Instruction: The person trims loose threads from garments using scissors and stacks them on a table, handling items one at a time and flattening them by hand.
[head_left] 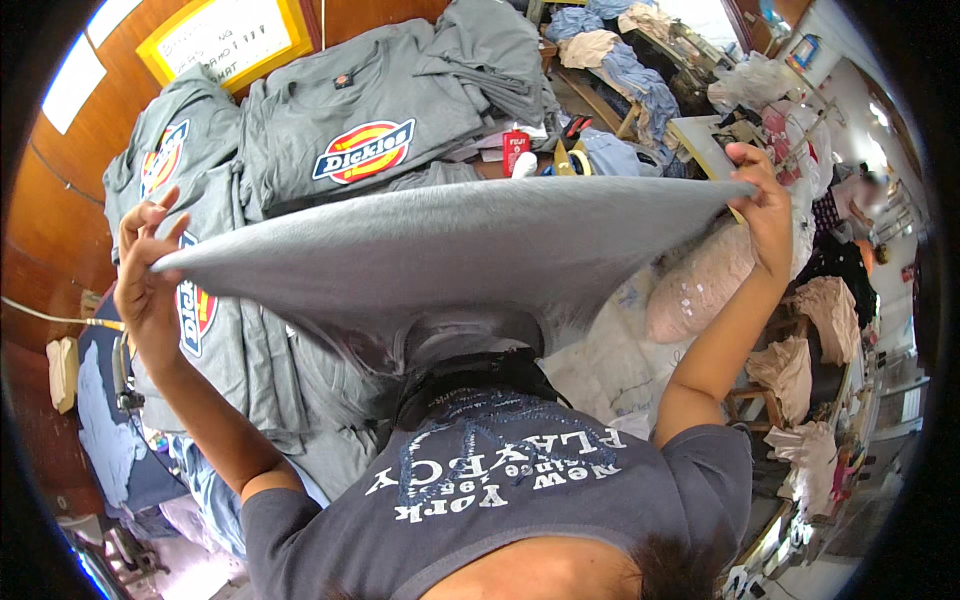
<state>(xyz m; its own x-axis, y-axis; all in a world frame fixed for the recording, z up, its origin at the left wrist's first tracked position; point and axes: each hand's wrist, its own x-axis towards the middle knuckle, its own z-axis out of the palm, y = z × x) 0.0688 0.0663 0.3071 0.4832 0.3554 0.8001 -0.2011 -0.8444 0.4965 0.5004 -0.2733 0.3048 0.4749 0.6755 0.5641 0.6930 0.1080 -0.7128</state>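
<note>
A grey T-shirt point(470, 240) hangs stretched wide in front of my chest, its upper edge pulled into a taut, slightly bowed line. At the left end, my left hand point(150, 270) pinches a corner between thumb and fingers, the other fingers raised. My right hand point(765, 210) grips the opposite corner, held a little higher. The lower part of the cloth gathers in dark folds near my waist. Behind it lie folded grey T-shirts point(290, 125) with a red, yellow and blue oval print; the held shirt covers part of them.
Beyond the shirt's top edge lie a red packet point(515, 147), yellow-handled scissors or a similar tool, and a roll of tape. A bulging pale pink bundle point(695, 285) rests at right. Wooden benches with pink cloth pieces point(785, 375) stand further right. Another person point(850, 205) is in the background.
</note>
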